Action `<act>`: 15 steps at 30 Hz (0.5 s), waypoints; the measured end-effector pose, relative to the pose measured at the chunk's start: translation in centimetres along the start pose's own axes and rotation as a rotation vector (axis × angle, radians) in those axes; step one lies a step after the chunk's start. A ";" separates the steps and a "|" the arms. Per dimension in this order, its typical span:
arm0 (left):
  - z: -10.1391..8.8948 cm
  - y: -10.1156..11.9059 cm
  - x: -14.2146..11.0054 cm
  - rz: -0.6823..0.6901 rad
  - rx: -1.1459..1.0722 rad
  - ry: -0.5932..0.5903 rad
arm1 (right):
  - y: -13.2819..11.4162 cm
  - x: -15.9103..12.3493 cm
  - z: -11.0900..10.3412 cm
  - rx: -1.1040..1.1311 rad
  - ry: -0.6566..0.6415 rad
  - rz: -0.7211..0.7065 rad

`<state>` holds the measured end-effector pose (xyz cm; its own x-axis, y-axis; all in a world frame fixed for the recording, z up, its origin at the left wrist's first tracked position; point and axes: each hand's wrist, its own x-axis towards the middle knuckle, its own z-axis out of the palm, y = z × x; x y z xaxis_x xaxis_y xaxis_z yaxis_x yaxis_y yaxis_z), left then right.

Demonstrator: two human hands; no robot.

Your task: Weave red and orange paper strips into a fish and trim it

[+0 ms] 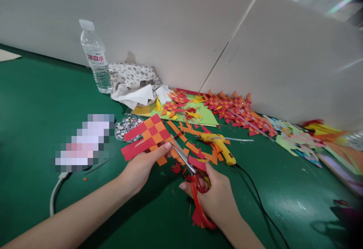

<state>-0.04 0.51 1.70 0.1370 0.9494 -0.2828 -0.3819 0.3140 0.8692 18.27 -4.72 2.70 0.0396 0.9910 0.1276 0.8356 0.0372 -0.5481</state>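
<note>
My left hand (pixel 144 166) pinches a woven paper fish (pixel 154 132) of red and orange strips, with two red strips sticking out to the left. In my right hand (pixel 218 188) is a pair of red-handled scissors (pixel 200 200), its blades pointing up and left toward the weave's right edge. A short red paper strip (pixel 197 163) lies against the fingers of my right hand. Whether the blades touch the paper I cannot tell. Orange and red paper scraps (pixel 195 149) lie on the green table just beyond the scissors.
A yellow glue gun (pixel 219 145) with a black cord lies behind my right hand. Farther back are several finished woven fish (pixel 235 109), a tissue pack (pixel 133 81) and a water bottle (pixel 96 58). A bag of googly eyes (pixel 127 126) and a blurred-out phone (pixel 86 141) lie left.
</note>
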 end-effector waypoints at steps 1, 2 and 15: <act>0.0 0.0 0.0 -0.001 -0.005 -0.006 | -0.1 0.0 0.0 0.003 0.012 0.001; 0.1 0.1 0.0 -0.002 -0.013 -0.009 | -0.2 0.0 0.0 0.005 0.025 -0.006; 0.6 0.3 -0.4 -0.060 -0.091 -0.085 | 0.3 0.2 -0.1 -0.038 -0.020 -0.046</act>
<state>0.33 0.22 2.31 0.2373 0.9258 -0.2942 -0.4514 0.3733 0.8105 18.62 -4.52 2.64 -0.0099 0.9908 0.1350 0.8563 0.0782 -0.5105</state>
